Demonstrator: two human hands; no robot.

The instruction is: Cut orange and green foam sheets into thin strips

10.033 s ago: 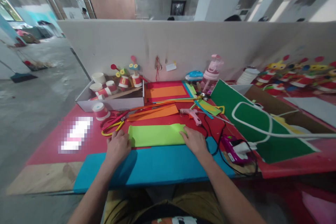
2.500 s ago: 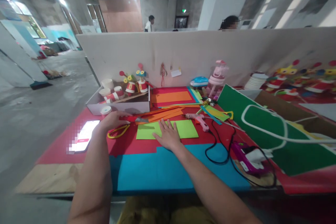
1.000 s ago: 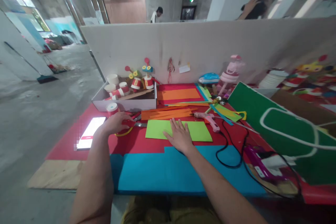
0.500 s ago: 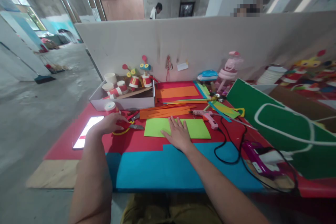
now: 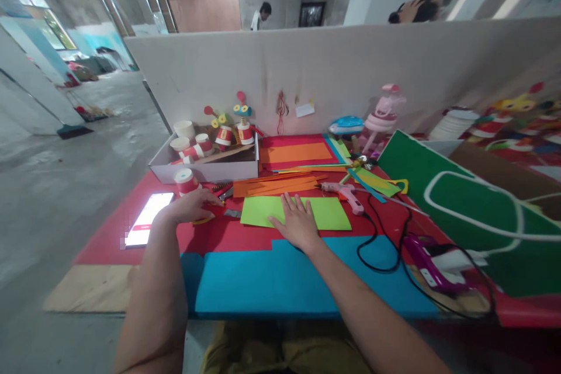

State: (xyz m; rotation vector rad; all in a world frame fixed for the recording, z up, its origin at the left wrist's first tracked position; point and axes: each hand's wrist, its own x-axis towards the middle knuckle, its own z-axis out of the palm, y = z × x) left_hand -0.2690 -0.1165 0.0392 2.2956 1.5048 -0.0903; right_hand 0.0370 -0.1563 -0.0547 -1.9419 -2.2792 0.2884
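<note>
A lit smartphone (image 5: 151,219) lies on the left of the red surface (image 5: 100,250), a paper cup (image 5: 186,179) near its far end. Next, my left hand (image 5: 191,207) bends its fingers over a yellow handle (image 5: 203,221) beside a metal blade (image 5: 233,214); whether it grips either I can't tell. Then comes the lime-green paper (image 5: 331,213), my open right hand (image 5: 298,225) flat on it, then the pink glue gun (image 5: 348,193).

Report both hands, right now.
Left hand: curled at the scissors; whether gripping, can't tell.
Right hand: open, flat on the green paper.
</note>
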